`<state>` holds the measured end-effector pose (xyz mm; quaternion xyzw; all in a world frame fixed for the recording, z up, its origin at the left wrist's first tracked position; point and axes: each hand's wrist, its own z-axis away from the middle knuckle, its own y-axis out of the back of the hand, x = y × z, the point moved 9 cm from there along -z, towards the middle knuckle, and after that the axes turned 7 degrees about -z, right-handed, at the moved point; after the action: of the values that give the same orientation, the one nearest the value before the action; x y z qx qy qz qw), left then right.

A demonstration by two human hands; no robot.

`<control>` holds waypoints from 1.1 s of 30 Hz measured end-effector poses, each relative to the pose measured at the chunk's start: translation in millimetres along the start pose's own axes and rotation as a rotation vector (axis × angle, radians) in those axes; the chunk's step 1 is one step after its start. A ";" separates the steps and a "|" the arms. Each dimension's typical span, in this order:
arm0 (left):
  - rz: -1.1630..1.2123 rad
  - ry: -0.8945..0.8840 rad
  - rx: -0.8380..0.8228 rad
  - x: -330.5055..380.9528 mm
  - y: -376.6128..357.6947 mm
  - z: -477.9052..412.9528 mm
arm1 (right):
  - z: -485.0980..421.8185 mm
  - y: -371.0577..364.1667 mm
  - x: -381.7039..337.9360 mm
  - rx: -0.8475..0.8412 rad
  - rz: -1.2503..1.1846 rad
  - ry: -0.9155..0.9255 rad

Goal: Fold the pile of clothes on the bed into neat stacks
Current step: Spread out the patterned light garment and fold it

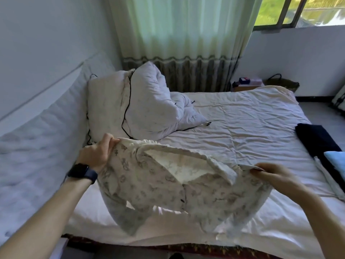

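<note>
A cream patterned collared top hangs spread out in the air above the near part of the bed. My left hand grips its left shoulder edge. My right hand pinches its right shoulder edge. The collar faces up between my hands, and the sleeves and hem droop toward the sheet. At the bed's right edge lie a folded dark garment, a light blue piece and a white piece.
A crumpled white duvet and pillows are heaped at the bed's far left, with a black cable over them. A padded headboard runs along the left. Curtains, a low table with small items and a basket stand behind the bed.
</note>
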<state>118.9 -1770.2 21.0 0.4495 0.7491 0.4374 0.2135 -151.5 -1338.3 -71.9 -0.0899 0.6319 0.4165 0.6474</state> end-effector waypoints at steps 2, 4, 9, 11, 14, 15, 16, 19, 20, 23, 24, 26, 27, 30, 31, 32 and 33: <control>-0.041 -0.107 0.022 1.3 -15.6 -23.0 | -22.9 3.6 4.2 0.068 0.101 -0.011; -0.033 -0.175 0.006 1.3 -42.9 -48.3 | -50.9 8.6 9.5 0.124 0.183 -0.025; -0.013 -0.211 -0.086 -5.6 -152.6 -112.3 | -143.1 18.5 26.5 0.255 0.381 -0.139; 0.044 -0.077 -0.179 -16.9 -214.3 -146.6 | -197.4 17.9 31.4 0.317 0.384 -0.193; 0.092 0.208 -0.381 -18.1 -309.4 -186.6 | -276.9 -0.7 45.7 0.334 0.263 -0.265; 0.111 0.258 -0.468 -8.9 -340.0 -190.5 | -295.8 -13.5 52.4 0.308 0.271 -0.286; 0.145 0.282 -0.547 2.5 -369.6 -189.6 | -311.5 -28.0 61.1 0.278 0.296 -0.304; 0.267 0.258 -0.748 45.2 -444.3 -152.3 | -334.3 -75.3 103.3 0.181 0.333 -0.362; 0.271 0.239 -0.826 56.2 -464.4 -129.0 | -335.0 -91.3 121.2 0.147 0.332 -0.388; 0.198 0.248 -1.055 69.4 -509.4 -40.0 | -317.5 -136.7 183.4 0.034 0.338 -0.508; 0.206 0.289 -1.133 70.5 -520.7 -4.8 | -305.8 -151.5 207.0 0.000 0.353 -0.552; 0.238 0.377 -1.247 68.9 -536.1 64.1 | -276.6 -178.8 252.4 -0.047 0.342 -0.628; 0.241 0.433 -1.271 64.2 -540.7 96.4 | -260.5 -191.6 273.6 -0.056 0.323 -0.655; 0.200 0.690 -1.210 32.9 -539.2 179.6 | -210.8 -221.0 329.7 -0.009 0.261 -0.742; 0.191 0.786 -1.156 22.5 -533.9 204.4 | -193.2 -226.9 347.4 0.034 0.238 -0.782; 0.201 0.883 -1.102 13.3 -526.8 228.6 | -172.9 -231.9 365.4 0.085 0.204 -0.828; 0.225 0.962 -1.047 4.8 -521.1 249.8 | -154.4 -236.4 381.8 0.133 0.152 -0.869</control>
<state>41.0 -1761.5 -551.5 0.1201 0.4012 0.9081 0.0008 -167.5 -1425.5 -538.4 0.1822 0.3317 0.4205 0.8246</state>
